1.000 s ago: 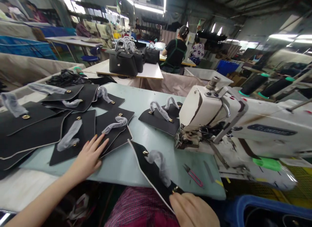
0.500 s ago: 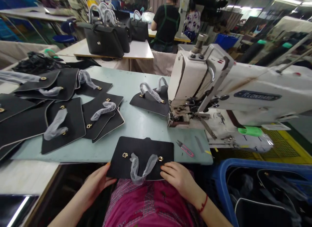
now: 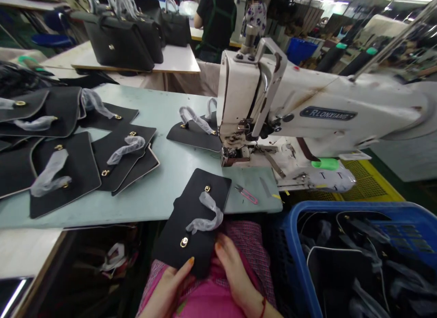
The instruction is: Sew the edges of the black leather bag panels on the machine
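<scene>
Black bag flap [image 3: 184,222] lies tilted over the edge of the pale green surface [image 3: 164,190], and its low end is over the person's pink top [image 3: 205,295]. The left hand [image 3: 167,290] and the right hand [image 3: 235,274] both hold it, with the fingers [image 3: 223,247] pressed on its edge. Gold rings [image 3: 184,242] and a wrapped handle [image 3: 205,215] sit on it. More flaps [image 3: 64,172] lie on the left. Pink snips [image 3: 246,195] lie just beside it. A white sewing machine [image 3: 307,99] stands ahead, and a blue basket [image 3: 341,208] sits on the right.
</scene>
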### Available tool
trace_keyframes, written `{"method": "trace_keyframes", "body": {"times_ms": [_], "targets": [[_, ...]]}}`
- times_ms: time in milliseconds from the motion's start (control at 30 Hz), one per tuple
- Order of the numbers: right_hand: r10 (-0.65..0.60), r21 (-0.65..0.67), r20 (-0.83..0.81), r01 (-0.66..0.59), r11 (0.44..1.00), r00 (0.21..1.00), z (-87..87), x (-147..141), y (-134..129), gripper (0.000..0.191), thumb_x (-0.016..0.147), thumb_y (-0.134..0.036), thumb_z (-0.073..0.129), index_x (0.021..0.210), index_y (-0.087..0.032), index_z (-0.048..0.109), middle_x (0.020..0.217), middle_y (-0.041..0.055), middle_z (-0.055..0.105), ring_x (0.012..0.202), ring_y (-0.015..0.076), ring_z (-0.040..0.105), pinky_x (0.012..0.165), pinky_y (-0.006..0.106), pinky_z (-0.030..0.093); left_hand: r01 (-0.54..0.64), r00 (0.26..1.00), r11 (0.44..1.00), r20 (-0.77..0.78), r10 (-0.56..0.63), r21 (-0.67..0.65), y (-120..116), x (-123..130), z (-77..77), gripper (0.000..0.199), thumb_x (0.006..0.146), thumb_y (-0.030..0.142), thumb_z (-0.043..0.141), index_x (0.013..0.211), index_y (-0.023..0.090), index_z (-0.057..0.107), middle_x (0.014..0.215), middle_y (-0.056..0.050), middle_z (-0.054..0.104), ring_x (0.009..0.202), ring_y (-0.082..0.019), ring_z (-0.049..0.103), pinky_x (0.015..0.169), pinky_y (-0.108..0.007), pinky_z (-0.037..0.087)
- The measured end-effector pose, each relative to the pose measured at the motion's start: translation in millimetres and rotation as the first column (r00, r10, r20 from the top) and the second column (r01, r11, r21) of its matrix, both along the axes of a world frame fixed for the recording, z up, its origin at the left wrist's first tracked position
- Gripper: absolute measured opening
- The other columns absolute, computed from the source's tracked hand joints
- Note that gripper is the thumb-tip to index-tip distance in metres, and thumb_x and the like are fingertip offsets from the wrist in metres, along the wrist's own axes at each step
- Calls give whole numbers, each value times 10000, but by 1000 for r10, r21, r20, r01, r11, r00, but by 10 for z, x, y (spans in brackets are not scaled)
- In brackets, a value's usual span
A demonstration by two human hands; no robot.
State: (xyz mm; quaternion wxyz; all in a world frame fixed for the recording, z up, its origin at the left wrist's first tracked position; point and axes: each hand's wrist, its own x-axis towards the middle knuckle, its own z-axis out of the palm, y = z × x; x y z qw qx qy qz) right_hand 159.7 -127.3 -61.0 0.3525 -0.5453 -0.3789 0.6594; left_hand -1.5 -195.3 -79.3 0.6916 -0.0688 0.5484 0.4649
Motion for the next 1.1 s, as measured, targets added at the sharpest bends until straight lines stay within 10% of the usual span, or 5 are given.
{"method": "trace_keyframes", "body": {"times_ms": [100, 333, 600, 867, 1100], "targets": [[90, 47, -126, -85, 995, 988, 123, -122, 18, 457, 844, -461, 674, 1197, -175, 630, 1173, 103, 687, 1085, 257, 651, 971, 407, 519, 138, 990, 990, 12, -139, 18, 63, 45, 20, 410, 669, 349, 848, 973, 135, 676, 1069, -157, 743, 1036, -323, 700, 876, -378, 573], [451, 212, -70, -428, 878, 890, 751, 2, 446, 279, 927, -376, 582, 1051, -156, 699, 975, 47, 706, 920, 198, 646, 815, 289, 532, 13, 802, 989, -593, 76, 144, -9, -568, 158, 781, 567, 411, 876, 1257, 272, 536, 1490, -80, 484, 1406, -317, 406, 1169, -446, 337], [605, 274, -141, -556, 785, 784, 1172, -114, 802, 317, 902, -436, 621, 981, -139, 702, 809, 2, 649, 746, 134, 593, 698, 239, 512, 35, 998, 988, 54, -44, 150, 545, -34, 774, 613, 712, 439, 753, 1222, 121, 631, 1176, -174, 712, 1194, -389, 608, 1026, -500, 493], [281, 206, -241, -234, 950, 929, 1200, 85, 994, 408, 963, -476, 515, 1021, -112, 690, 889, 114, 745, 640, 111, 631, 469, 158, 450, -226, 974, 969, -3, 227, 99, 1275, -96, 1365, 277, 880, 195, 549, 1118, 99, 653, 835, -100, 767, 720, -239, 745, 705, -350, 630], [372, 243, -168, -327, 913, 913, 1190, -8, 1001, 413, 973, -487, 500, 987, -115, 677, 809, 103, 737, 600, 104, 612, 453, 156, 442, -251, 968, 963, 48, 248, 94, 1491, -126, 1464, 176, 904, 166, 547, 997, 87, 674, 710, -71, 743, 563, -163, 701, 560, -226, 589]]}}
